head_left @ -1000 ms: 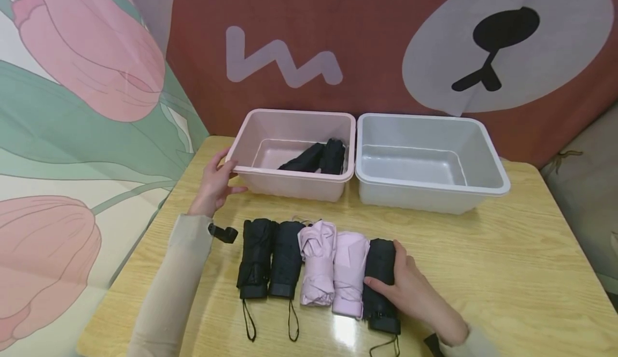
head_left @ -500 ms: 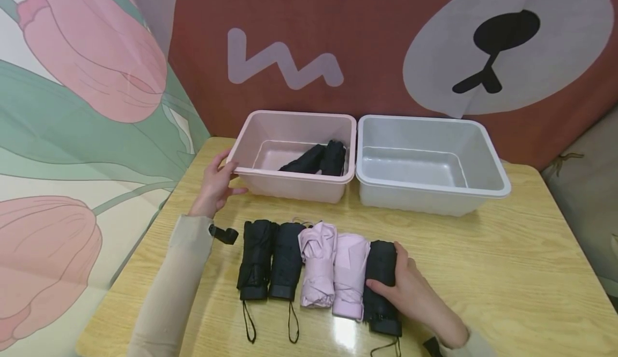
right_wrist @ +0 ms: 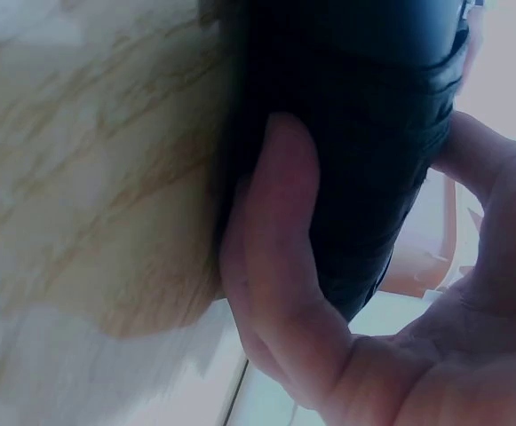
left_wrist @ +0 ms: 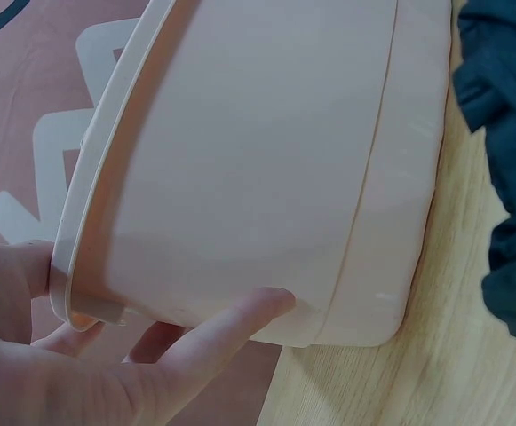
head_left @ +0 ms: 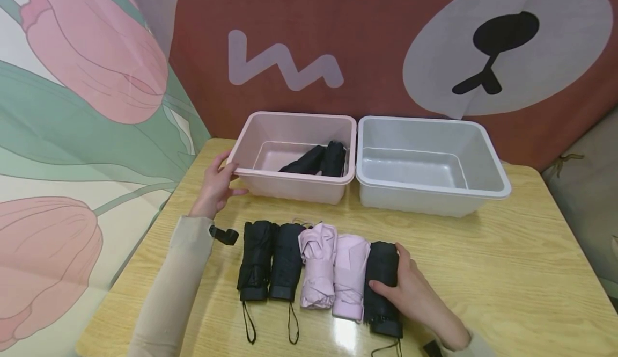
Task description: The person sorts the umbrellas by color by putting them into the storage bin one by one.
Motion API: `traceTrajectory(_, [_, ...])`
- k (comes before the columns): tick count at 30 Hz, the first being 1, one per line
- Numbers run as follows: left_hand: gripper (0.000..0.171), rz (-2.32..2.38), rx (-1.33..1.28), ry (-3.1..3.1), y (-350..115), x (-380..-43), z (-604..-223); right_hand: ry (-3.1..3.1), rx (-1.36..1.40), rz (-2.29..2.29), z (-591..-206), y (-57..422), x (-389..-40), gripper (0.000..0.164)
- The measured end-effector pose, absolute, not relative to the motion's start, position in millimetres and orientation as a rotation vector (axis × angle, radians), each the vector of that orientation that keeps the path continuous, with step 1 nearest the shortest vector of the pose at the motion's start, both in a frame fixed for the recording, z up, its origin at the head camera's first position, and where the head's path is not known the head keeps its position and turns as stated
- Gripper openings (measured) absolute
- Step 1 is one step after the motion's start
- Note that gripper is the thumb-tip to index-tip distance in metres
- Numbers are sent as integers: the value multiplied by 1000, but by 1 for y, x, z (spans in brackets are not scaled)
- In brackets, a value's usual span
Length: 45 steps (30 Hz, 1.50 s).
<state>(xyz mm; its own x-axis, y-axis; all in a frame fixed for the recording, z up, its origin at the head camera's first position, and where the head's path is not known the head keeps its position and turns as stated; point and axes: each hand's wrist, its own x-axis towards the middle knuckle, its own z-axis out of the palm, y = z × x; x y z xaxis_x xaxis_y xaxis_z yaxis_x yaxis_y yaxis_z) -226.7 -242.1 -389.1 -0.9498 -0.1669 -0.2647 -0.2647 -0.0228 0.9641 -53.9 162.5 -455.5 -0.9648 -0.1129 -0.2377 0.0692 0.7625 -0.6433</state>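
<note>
My left hand (head_left: 215, 184) holds the front left corner of a pink plastic bin (head_left: 289, 185). In the left wrist view its thumb lies along the bin's outer wall (left_wrist: 258, 177), with other fingers at the rim. Two black folded umbrellas (head_left: 333, 158) lie inside that bin. My right hand (head_left: 418, 294) grips a black folded umbrella (head_left: 382, 271) at the right end of a row on the table; the right wrist view shows fingers and thumb on either side of it. Left of it lie a smooth pink umbrella (head_left: 350, 276), a crumpled pink umbrella (head_left: 318, 266) and two black umbrellas (head_left: 285, 263).
A pale grey bin (head_left: 429, 198) stands right beside the pink one at the back of the wooden table (head_left: 521, 260). Behind the bins hangs a red-brown cloth (head_left: 299, 13) with a printed bear face. Wrist loops (head_left: 248, 322) of the black umbrellas trail toward the front.
</note>
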Motion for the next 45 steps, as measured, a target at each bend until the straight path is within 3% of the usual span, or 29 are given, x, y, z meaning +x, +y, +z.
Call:
traceTrajectory(18, [52,2154,-480,2134,-243,-228,-391,2693,-50,-1043,-450,169,-55,107])
traceTrajectory(45, [53,2166,-460,2114,-244,-227,-392,2840,-200,-1160,-384,169,-79,105])
